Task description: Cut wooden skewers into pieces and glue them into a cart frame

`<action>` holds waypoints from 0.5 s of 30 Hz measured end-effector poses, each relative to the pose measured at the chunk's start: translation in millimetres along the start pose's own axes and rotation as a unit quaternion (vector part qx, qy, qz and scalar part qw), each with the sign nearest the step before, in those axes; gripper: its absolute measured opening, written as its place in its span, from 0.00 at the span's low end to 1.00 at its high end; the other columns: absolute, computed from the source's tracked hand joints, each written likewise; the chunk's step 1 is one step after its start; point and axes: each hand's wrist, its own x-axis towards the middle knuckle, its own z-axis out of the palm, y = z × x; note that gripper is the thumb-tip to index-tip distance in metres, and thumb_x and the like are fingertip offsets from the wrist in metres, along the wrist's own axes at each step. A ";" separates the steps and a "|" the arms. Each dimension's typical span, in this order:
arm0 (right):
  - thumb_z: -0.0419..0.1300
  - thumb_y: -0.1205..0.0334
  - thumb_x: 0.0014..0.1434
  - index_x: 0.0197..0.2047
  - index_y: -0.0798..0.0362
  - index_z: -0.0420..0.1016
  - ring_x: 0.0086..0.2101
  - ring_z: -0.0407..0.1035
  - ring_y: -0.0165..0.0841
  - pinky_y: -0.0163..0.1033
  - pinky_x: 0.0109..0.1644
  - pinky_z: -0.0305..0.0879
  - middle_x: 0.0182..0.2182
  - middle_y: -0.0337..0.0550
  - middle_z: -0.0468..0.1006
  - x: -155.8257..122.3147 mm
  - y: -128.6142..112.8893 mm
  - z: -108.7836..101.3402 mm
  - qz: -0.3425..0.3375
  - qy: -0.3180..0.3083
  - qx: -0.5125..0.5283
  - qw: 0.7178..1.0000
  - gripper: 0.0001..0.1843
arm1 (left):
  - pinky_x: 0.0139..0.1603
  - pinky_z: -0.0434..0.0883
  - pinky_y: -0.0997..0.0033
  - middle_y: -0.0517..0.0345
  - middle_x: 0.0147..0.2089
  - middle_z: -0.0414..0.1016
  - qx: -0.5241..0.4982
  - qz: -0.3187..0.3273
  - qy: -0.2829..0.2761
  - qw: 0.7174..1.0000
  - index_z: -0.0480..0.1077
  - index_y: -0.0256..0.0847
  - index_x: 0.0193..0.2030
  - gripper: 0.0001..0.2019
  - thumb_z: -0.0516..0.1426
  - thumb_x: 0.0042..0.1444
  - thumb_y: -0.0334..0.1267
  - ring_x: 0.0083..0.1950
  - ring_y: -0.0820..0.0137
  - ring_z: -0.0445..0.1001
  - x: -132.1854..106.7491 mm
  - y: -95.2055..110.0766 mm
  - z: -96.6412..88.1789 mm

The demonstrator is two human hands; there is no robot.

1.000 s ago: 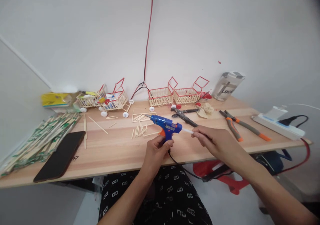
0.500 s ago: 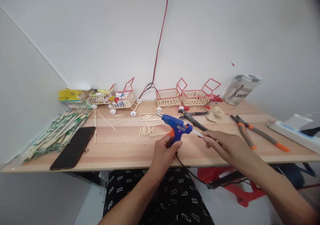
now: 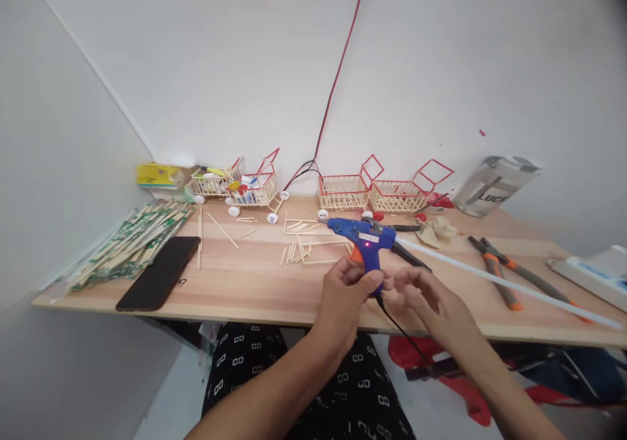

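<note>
My left hand is wrapped round the handle of a blue hot glue gun, whose red light glows. The gun's nozzle points left, and its orange trigger shows above my fingers. A long white glue stick juts from the back of the gun toward the right edge of the view. Close beside the handle is my right hand, its fingers loosely bent and apart, holding nothing. Whether its fingertips touch the gun is unclear. Short wooden sticks and small stick frames lie behind the gun.
Small stick carts with red rims and similar baskets line the wall. To the left are packaged sticks and a phone. Pliers, a power strip and a bag are on the right.
My right hand has let go of the glue stick and come down beside the gun's handle. The stick's full length now shows behind the gun. The view has shifted slightly.
</note>
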 end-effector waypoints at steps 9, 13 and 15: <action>0.56 0.38 0.57 0.31 0.53 0.68 0.31 0.68 0.35 0.39 0.33 0.68 0.28 0.41 0.71 37.8 -0.3 16.7 0.024 -0.120 0.220 0.968 0.24 | 0.34 0.71 0.70 0.56 0.31 0.76 0.026 0.014 0.000 1.000 0.71 0.34 0.37 0.19 0.70 0.40 0.40 0.32 0.70 0.74 2.3 -4.5 0.7; 0.60 0.43 0.57 0.39 0.55 0.75 0.33 0.70 0.36 0.38 0.34 0.67 0.30 0.45 0.76 40.0 -6.1 21.2 0.074 -0.157 0.307 0.936 0.21 | 0.37 0.71 0.69 0.55 0.33 0.76 0.037 0.023 -0.011 0.999 0.72 0.33 0.38 0.19 0.69 0.41 0.39 0.34 0.70 0.74 4.5 -7.4 1.3; 0.61 0.45 0.57 0.43 0.55 0.76 0.35 0.72 0.38 0.40 0.37 0.68 0.33 0.48 0.78 39.8 -8.4 22.8 0.098 -0.163 0.332 0.924 0.21 | 0.41 0.71 0.67 0.54 0.33 0.76 0.045 0.012 -0.018 0.999 0.72 0.33 0.38 0.18 0.69 0.41 0.40 0.35 0.69 0.74 4.4 -10.7 1.7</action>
